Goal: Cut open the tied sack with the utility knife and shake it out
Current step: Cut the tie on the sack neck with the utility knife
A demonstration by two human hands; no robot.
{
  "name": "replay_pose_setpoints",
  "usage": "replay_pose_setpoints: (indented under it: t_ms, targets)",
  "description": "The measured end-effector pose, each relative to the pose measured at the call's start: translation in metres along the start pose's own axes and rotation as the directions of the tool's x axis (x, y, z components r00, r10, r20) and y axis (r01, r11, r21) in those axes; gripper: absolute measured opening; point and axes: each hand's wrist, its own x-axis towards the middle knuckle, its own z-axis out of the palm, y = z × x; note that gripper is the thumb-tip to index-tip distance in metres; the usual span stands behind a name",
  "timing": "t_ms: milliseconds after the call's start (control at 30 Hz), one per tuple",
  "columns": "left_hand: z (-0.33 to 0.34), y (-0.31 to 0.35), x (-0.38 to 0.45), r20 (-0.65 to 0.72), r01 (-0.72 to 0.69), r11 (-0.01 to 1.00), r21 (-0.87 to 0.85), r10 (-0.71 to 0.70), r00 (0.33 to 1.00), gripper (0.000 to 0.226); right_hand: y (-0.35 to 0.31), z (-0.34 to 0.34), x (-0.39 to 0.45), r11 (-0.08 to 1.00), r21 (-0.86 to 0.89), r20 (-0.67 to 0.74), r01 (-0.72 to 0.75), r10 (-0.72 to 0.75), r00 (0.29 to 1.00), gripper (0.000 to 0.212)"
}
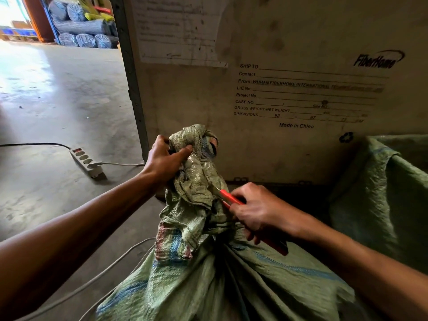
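A green woven sack (208,279) with blue and red stripes stands in front of me, its neck bunched and tied. My left hand (163,159) grips the twisted top of the neck and holds it up. My right hand (257,210) is closed around a red utility knife (229,197). The knife's tip presses into the gathered cloth just below my left hand. The blade itself is mostly hidden in the folds.
A large wooden crate (278,100) with printed shipping text stands right behind the sack. A second green sack (389,193) hangs open at the right. A power strip (86,161) and cables lie on the concrete floor (58,100) at the left. Wrapped rolls (81,31) are stacked far back.
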Motion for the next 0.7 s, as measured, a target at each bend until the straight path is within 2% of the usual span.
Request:
replay_pose_setpoints:
  t_ms: [33,100,167,233,300,367,467,600,700]
  targets:
    - [-0.001,0.001,0.0,0.015,0.003,1.0,-0.013,-0.003,1.0,0.038,0.001,-0.004,-0.001,0.999,0.034,-0.026,0.031,-0.03,0.999,0.017]
    - [0.0,0.004,-0.002,0.038,0.009,0.999,-0.044,-0.008,0.999,0.037,0.001,-0.016,-0.003,0.99,0.061,-0.175,0.128,-0.115,0.978,0.016]
    - [0.004,0.009,-0.007,0.085,0.024,0.992,-0.122,-0.014,0.996,0.032,0.001,-0.027,0.0,0.969,0.071,-0.383,0.237,-0.192,0.903,0.019]
    - [0.011,0.017,-0.014,0.116,0.035,0.98,-0.196,-0.012,0.993,0.033,0.001,-0.028,0.007,0.949,0.09,-0.494,0.301,-0.22,0.841,0.028]
    - [0.018,0.025,-0.023,0.167,0.028,0.979,-0.203,0.007,0.986,0.038,0.002,-0.021,0.016,0.916,0.195,-0.481,0.351,-0.222,0.848,0.026]
    - [0.02,0.031,-0.031,0.268,0.005,0.992,-0.123,0.029,0.963,0.056,0.004,-0.015,0.024,0.856,0.299,-0.492,0.421,-0.24,0.837,0.022]
    - [0.014,0.029,-0.036,0.373,-0.041,0.999,0.003,0.037,0.927,0.076,0.012,-0.016,0.031,0.839,0.295,-0.522,0.457,-0.26,0.813,0.019]
    - [0.0,0.028,-0.028,0.421,0.02,0.997,-0.068,0.01,0.907,0.071,0.018,-0.023,0.035,0.84,0.361,-0.454,0.405,-0.221,0.863,0.025]
    - [-0.011,0.029,-0.022,0.462,0.061,0.989,-0.131,0.007,0.887,0.069,0.026,-0.036,0.037,0.813,0.444,-0.46,0.376,-0.153,0.875,0.029]
